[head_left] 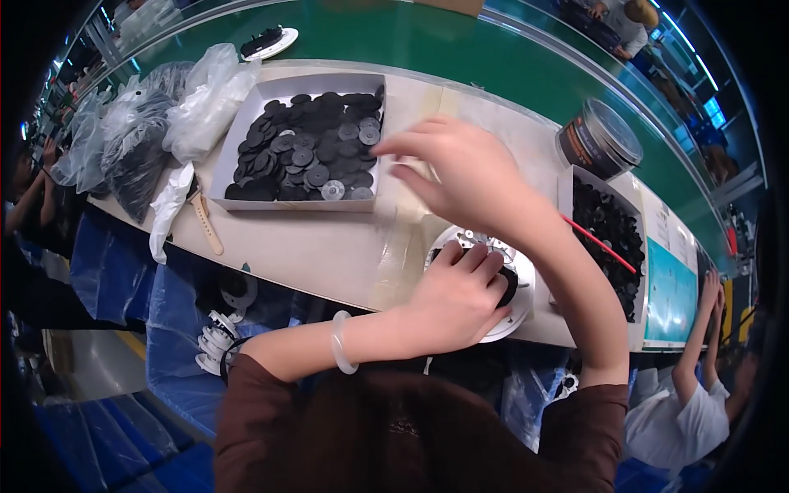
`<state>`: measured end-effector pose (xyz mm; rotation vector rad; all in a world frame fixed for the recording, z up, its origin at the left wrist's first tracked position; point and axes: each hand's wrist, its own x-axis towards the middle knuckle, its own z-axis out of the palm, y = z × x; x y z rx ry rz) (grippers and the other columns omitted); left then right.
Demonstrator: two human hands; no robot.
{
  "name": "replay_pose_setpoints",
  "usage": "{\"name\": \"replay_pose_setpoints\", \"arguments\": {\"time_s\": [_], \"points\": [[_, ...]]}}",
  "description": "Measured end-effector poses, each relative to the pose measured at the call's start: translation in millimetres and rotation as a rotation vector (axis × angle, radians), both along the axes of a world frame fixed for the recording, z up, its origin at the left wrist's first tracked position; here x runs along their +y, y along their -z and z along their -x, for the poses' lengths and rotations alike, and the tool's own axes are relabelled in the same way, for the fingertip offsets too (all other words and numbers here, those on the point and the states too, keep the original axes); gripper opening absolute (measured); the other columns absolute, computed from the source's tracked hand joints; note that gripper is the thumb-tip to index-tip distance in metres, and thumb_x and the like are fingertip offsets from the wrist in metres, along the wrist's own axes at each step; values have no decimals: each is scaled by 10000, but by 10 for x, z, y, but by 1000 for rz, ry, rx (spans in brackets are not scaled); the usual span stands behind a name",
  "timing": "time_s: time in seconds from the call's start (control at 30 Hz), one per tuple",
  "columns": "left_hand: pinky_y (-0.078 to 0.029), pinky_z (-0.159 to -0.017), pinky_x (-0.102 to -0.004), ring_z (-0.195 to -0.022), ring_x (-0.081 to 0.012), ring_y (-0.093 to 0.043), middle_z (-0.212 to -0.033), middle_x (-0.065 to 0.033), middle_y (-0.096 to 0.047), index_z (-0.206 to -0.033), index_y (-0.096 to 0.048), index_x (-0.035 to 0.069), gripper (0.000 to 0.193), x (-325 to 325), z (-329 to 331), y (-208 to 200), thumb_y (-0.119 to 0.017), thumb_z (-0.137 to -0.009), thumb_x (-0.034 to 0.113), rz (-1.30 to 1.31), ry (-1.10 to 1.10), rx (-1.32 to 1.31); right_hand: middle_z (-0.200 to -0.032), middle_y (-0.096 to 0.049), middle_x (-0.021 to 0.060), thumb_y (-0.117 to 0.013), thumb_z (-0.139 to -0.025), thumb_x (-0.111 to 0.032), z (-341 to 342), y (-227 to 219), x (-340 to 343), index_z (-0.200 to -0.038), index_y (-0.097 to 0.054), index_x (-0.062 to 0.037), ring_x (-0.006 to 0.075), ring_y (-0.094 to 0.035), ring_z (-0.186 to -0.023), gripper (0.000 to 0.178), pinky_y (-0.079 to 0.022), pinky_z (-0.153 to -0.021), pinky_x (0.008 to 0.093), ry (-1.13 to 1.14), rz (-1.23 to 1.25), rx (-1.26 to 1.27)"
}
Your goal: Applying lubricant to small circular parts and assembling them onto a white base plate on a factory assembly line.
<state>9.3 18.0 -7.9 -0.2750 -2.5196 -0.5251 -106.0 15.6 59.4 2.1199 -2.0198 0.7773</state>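
beside black discs point(308, 152) hovers right hand point(462, 174); left hand point(462, 294) holds round assembly point(523, 301).

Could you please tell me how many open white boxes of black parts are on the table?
2. A wide box holds black discs, left of the right hand; a narrow box holds small black parts, right of that hand. Others may be hidden.

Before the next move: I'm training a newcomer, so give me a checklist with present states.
1. Left hand on the black part: ok, fingers curled over it.
2. Black part sitting flat on the white round unit: cannot tell, hand hides much.
3. Right hand open: ok, thumb and fingers apart, though blurred.
4. Tray stocked with black discs: ok, many inside.
5. Red stick off the box of small black parts: not ok, lies across it.
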Motion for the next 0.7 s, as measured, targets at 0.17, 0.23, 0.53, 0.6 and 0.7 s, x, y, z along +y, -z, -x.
{"name": "replay_pose_setpoints", "arguments": {"time_s": [0.17, 0.23, 0.53, 0.6, 0.7], "points": [[-370, -716, -369, -866, -251, -489, -872, -117, -523, -760, -586, 21, 283, 53, 34, 13, -653, -671, 281, -15, 20, 31, -898, -603, 122, -595, -737, -157, -123, 328, -818, -957, -623, -72, 281, -566, -890, 238, -464, -781, 361, -57, -295, 38], [-364, -695, -364, -846, -246, -478, -839, -110, -520, -719, -580, 22, 258, 50, 42, 41, -650, -658, 263, -39, 16, 90, -887, -611, 125, -590, -726, -164, -181, 420, -985, -873, -639, -55, 296, -577, -877, 189, -468, -781, 375, -109, -409, 186], [-365, -713, -374, -862, -249, -479, -870, -107, -521, -781, -593, 12, 295, 40, 62, 9, -654, -655, 272, -36, 22, 110, -673, -607, 164, -483, -737, -142, 25, 345, -931, -727, -631, -49, 345, -603, -668, 175, -489, -643, 423, 56, -140, 126], [-361, -714, -361, -858, -249, -479, -876, -102, -517, -790, -592, 16, 306, 40, 55, -33, -655, -655, 283, -38, 53, 0, -606, -574, 144, -530, -779, -158, 87, 56, -603, -721, -597, -17, 259, -558, -547, 166, -450, -542, 349, 124, 84, -103], [-355, -695, -348, -819, -248, -478, -835, -87, -499, -772, -583, 25, 301, 12, 6, -29, -675, -654, 286, -66, 21, 10, -530, -496, 34, -612, -795, -186, 126, -267, -31, -712, -561, 4, 86, -450, -492, 213, -354, -460, 247, 160, 147, -433]]}}
